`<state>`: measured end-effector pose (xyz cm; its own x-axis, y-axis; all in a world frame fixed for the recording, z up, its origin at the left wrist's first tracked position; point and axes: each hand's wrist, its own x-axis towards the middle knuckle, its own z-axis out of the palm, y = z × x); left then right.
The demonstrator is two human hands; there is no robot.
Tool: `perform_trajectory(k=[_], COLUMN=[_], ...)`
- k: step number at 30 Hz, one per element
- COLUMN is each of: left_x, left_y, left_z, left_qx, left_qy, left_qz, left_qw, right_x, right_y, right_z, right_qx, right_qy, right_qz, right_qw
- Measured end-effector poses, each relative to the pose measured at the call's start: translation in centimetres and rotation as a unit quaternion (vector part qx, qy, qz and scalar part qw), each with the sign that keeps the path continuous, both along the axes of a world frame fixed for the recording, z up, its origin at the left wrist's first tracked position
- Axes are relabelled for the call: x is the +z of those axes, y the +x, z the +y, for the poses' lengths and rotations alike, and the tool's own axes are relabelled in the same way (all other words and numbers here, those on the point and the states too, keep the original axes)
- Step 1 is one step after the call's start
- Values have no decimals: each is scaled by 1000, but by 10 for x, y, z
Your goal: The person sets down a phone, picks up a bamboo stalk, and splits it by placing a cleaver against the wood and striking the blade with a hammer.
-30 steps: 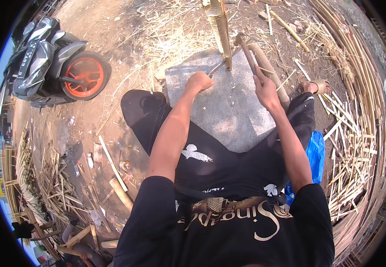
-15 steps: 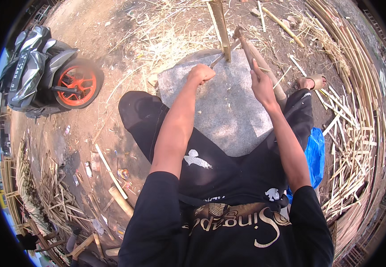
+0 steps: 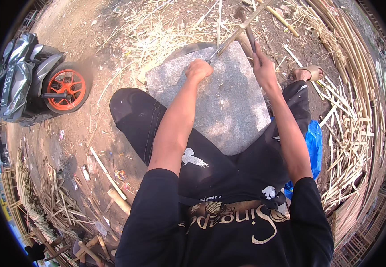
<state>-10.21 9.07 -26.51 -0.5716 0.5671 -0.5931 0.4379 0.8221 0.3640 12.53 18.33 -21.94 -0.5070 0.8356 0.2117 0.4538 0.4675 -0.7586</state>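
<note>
On the grey stone slab [image 3: 219, 102] between my knees, my left hand [image 3: 199, 70] is closed round the handle of a knife, whose blade [image 3: 212, 55] points up and right. The blade's far end meets the foot of a split bamboo piece [image 3: 239, 31], which leans to the right near the slab's far edge. A thinner bamboo strip [image 3: 219, 22] rises beside it. My right hand [image 3: 264, 69] grips a hammer [image 3: 249, 31] by its wooden handle, the head beyond the slab. The bamboo crosses in front of part of the hammer.
A motorbike with an orange wheel [image 3: 66, 90] stands at the left. Cut bamboo strips [image 3: 346, 147] lie heaped on the right beside long poles [image 3: 357, 58]. A blue plastic bag [image 3: 313, 147] sits by my right leg. Shavings [image 3: 157, 38] cover the ground beyond the slab.
The upright bamboo piece has tipped to the right, and a thin strip now shows apart from it. The hammer has shifted slightly, and the whole view has moved a little.
</note>
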Motion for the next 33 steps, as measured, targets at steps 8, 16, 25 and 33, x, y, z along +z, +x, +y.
perform_trajectory(k=[8,16,25,33], left_x=[12,1,-5,113], left_y=[5,3,6,-7], left_z=[-3,-7,-24,-79], left_qx=[18,34,95,-85], left_qy=[-34,7,108,-18], left_qz=[-35,-3,-72,112], left_qw=[999,999,987,990], right_x=[-54,-43,-19,-30], right_y=[30,47,70,77], right_z=[-19,-73,-97,-87], right_qx=[40,-30,-41,-20], right_qy=[-17,-284,-537,-593], right_qz=[-92,-16,164,220], right_qw=[995,958,826,774])
